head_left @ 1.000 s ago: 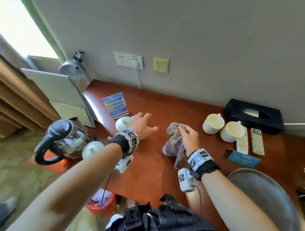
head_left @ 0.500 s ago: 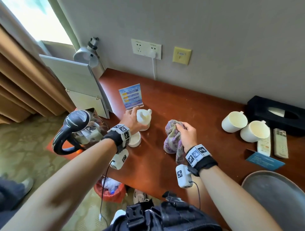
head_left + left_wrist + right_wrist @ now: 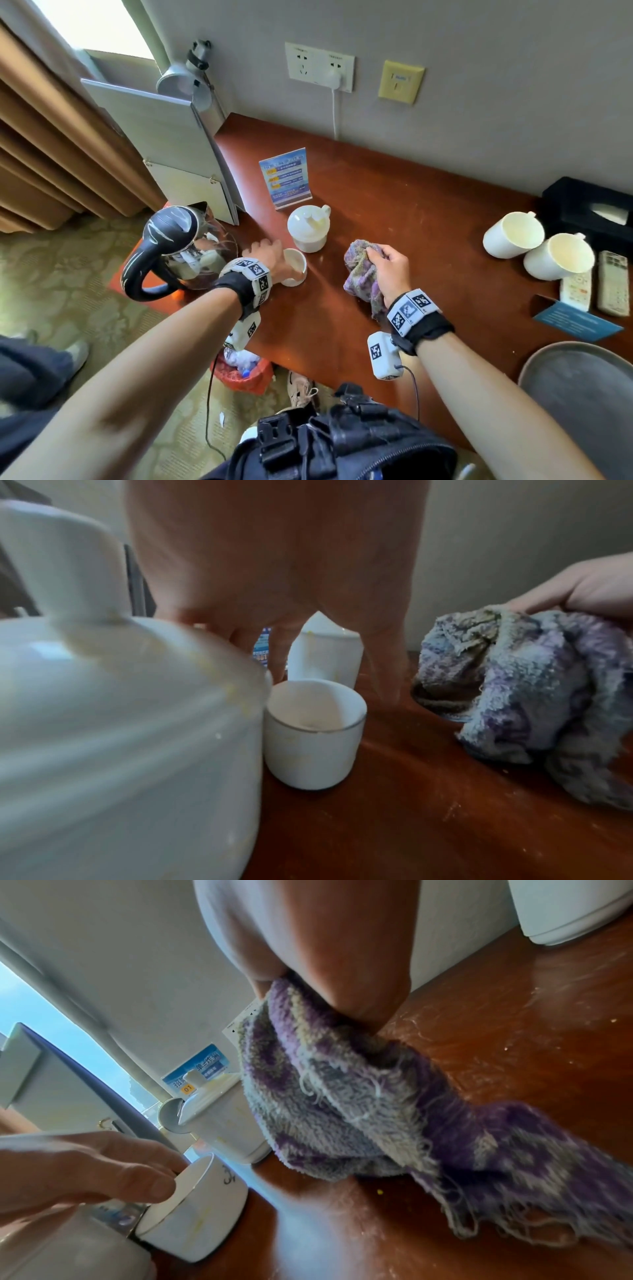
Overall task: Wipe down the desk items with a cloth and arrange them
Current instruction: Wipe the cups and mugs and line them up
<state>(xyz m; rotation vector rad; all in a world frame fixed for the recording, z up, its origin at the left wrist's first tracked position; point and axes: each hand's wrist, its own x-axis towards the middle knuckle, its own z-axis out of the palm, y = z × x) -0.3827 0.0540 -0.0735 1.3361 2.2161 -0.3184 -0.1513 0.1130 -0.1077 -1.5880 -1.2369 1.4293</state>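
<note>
- Head view: a small white cup [image 3: 294,266] is seen on the red-brown worktop [image 3: 428,222], and its rim is touched by the fingers of the left hand [image 3: 270,253].
- Just behind the cup, a white lidded pot [image 3: 309,226] is seen, and behind that a blue sign card [image 3: 287,178] is stood up.
- A purple and grey cloth [image 3: 361,274] is held bunched in the right hand [image 3: 390,270], with the fingers curled around it. The cloth is laid on the worktop, to the right of the small cup.
- Two big white mugs [image 3: 537,245] are seen far to the right, with two remotes [image 3: 594,286] next to them. A glass kettle [image 3: 181,250] is seen at the left end.
- Left wrist view: the small cup [image 3: 313,734] is seen upright under the left hand [image 3: 274,569], whose fingers are pointed down at its rim. A big white lid [image 3: 120,710] is seen blurred, close up on the left. The cloth [image 3: 534,693] is seen on the right, with the right hand [image 3: 589,588] on top.
- Right wrist view: the cloth [image 3: 394,1110] is pinched by the right hand [image 3: 329,942]. The rim of the small cup [image 3: 195,1207] is pinched between the fingers of the left hand [image 3: 85,1169]. The lidded pot [image 3: 222,1121] is seen behind it.
</note>
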